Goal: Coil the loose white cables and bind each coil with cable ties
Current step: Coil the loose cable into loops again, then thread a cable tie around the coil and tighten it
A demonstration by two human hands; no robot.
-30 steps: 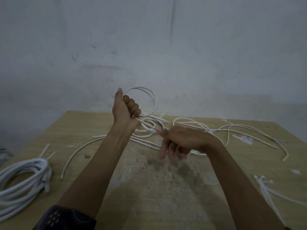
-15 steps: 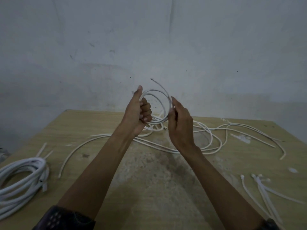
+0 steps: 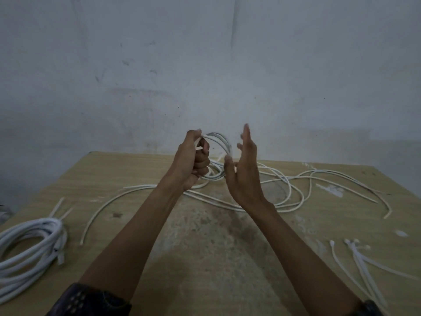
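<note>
My left hand (image 3: pixel 191 160) is raised above the wooden table (image 3: pixel 136 169) and grips a small coil of thin white cable (image 3: pixel 222 142). My right hand (image 3: pixel 245 172) stands upright just right of the coil, fingers spread, its thumb near the coil's right side; it holds nothing. More loose white cable (image 3: pixel 293 185) trails in loops across the table behind and to the right of my hands. A long loose strand (image 3: pixel 102 208) curves to the left. Several white cable ties (image 3: pixel 362 261) lie at the lower right.
A thick coil of white cable (image 3: pixel 27 245) lies at the table's left edge, with two short white ties (image 3: pixel 59 205) beside it. A grey wall stands close behind the table. A worn, stained patch marks the middle of the tabletop.
My left hand lifted the coil and moved right. My right hand came up from the table to the coil, touched it, and has now opened beside it with fingers spread.
</note>
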